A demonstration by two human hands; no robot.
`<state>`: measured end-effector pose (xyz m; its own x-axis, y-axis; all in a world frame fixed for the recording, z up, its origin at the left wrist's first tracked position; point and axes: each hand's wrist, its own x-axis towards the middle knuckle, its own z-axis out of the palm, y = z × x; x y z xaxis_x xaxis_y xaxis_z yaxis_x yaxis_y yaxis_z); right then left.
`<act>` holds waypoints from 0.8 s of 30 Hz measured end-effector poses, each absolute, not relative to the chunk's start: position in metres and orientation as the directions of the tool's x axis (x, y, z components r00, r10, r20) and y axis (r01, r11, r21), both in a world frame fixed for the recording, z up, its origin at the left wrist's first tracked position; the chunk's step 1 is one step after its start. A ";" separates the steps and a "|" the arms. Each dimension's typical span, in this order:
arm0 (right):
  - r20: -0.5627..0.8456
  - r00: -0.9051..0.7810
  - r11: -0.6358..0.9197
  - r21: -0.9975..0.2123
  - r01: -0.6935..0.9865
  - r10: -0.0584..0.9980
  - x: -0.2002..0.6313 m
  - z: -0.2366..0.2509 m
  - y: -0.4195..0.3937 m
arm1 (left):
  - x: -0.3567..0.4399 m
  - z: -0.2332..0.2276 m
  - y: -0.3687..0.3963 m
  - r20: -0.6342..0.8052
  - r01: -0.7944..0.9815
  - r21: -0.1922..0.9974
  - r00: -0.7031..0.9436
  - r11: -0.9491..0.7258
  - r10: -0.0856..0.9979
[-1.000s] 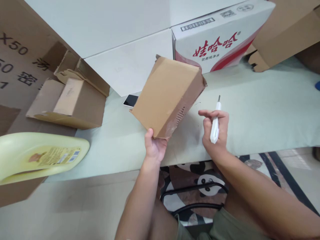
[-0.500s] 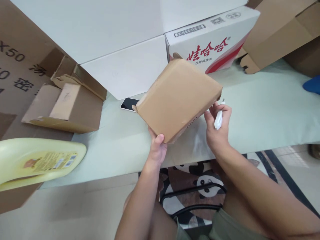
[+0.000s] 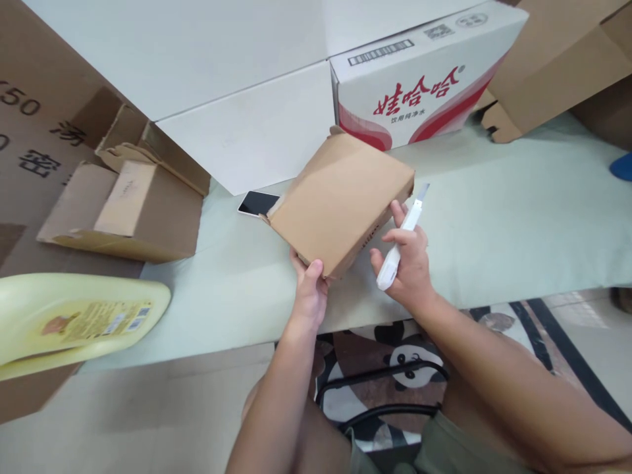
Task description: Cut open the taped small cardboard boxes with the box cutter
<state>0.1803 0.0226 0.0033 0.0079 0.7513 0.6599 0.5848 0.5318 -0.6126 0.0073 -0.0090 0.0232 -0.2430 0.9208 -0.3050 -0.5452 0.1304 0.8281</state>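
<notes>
Two hands meet the eye in the head view: the left hand [image 3: 311, 291] grips a tilted, smooth brown cardboard box [image 3: 340, 201] above the pale, faintly creased cloth [image 3: 523, 217], while the right hand [image 3: 411, 266] grasps a slim white plastic cutter [image 3: 392, 263], its flat metal blade [image 3: 423, 191] bared. The box's broad face looks uncut; small bent tabs [image 3: 336, 130] jut from the far edge, but whether that side is open cannot be told.

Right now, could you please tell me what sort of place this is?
Probably a home workspace, judging by the cloth-covered table, panda mat and white cutter in the right hand.
</notes>
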 end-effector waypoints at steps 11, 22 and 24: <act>0.644 -0.114 0.577 -0.575 0.579 0.757 0.175 0.007 0.019 | 0.007 0.027 -0.013 -0.378 -0.463 0.849 -0.196 0.255 0.905; 0.632 -0.077 0.552 -0.603 0.576 0.771 0.176 0.011 0.017 | 0.007 0.021 -0.010 -0.238 -0.333 0.933 -0.277 0.139 0.931; 0.618 -0.063 0.535 -0.618 0.576 0.783 0.175 0.010 0.015 | 0.008 0.023 -0.011 -0.203 -0.299 0.948 -0.285 0.114 0.937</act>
